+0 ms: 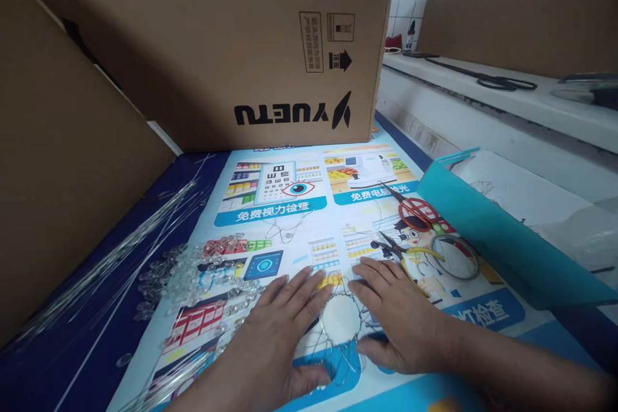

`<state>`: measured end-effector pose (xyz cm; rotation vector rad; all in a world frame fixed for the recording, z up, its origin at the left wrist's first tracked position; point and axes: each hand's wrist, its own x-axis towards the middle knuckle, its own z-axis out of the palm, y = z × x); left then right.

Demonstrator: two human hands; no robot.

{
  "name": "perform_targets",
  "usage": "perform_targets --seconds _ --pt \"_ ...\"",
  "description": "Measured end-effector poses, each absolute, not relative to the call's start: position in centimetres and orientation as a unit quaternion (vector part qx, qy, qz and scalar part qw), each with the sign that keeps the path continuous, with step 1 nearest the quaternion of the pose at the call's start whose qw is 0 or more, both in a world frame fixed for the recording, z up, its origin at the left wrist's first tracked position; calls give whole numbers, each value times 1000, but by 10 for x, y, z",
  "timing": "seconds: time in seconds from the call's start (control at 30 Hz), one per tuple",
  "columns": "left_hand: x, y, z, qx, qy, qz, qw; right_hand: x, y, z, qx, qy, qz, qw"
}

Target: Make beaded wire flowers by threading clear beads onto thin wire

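My left hand [284, 328] lies palm down with its fingers spread on the printed sheet. Opposite it, my right hand [403, 318] rests the same way, fingers apart. Between them lies a thin wire ring with loops around it [342, 344], a round white area showing inside. Fingertips of both hands are at the edge of the loops; whether they press on the wire I cannot tell. Clear round beads [188, 277] are scattered left of my left hand. Pliers with yellow handles [405, 256] lie just beyond my right fingers. Another bent wire piece [288, 232] sits farther back.
Red-handled scissors [416, 211] and a coil of wire [454, 257] lie near a teal box [487, 232] on the right. Straight wires [120, 257] stretch along the left. A large cardboard box [217, 45] stands at the back; a ledge [483, 96] runs along the right.
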<state>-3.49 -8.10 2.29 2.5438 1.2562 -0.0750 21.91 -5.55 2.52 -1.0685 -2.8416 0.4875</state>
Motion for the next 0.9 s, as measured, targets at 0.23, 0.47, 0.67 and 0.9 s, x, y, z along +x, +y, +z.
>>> perform_targets --seconds 0.23,0.47,0.67,0.9 --pt "-34 -82 23 883 442 -18 158 218 -60 26 -355 -919 169 14" --pt "-35 -83 23 885 441 -24 148 217 -62 31 -368 -913 177 8" --pt "-35 -84 21 885 442 -16 145 218 -62 28 -363 -914 178 18" --pt "-36 -85 20 884 445 -18 145 220 -62 30 -360 -912 193 32"
